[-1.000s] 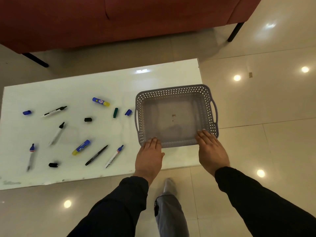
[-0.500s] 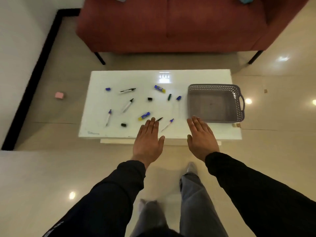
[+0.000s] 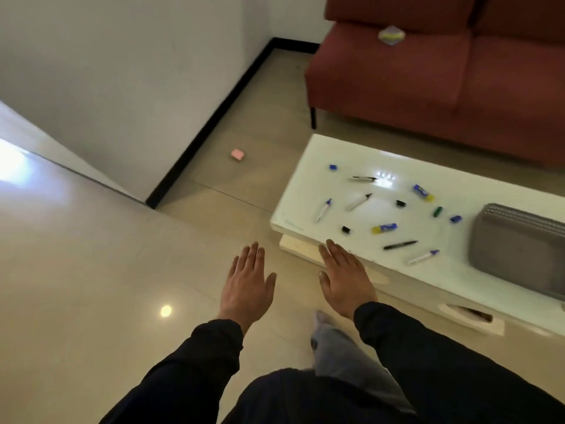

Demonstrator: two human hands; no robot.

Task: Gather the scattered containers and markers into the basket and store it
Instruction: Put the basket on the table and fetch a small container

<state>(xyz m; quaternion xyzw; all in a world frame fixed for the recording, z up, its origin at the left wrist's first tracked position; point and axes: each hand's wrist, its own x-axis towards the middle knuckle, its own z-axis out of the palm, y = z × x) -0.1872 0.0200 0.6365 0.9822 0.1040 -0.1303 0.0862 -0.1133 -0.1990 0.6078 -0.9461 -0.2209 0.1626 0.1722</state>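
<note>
A grey perforated basket (image 3: 516, 249) sits at the right end of the low white table (image 3: 299, 221), cut off by the frame edge. Several markers lie scattered on the table, among them a black pen (image 3: 400, 245), a blue-capped marker (image 3: 423, 257) and a white marker (image 3: 359, 201). Two blue-and-yellow containers (image 3: 384, 228) (image 3: 423, 192) and several loose caps lie among them. My left hand (image 3: 248, 284) hovers flat over the floor, left of the table. My right hand (image 3: 345, 276) is spread by the table's near corner. Both hold nothing.
A red sofa (image 3: 428, 75) stands behind the table. A small pink object (image 3: 237, 154) lies on the tiled floor near the black skirting and white wall. My legs and a foot (image 3: 324, 324) are below the hands.
The view has swung left and away from the table. Both hands left the basket's near rim and now hover off the table's left corner, empty.
</note>
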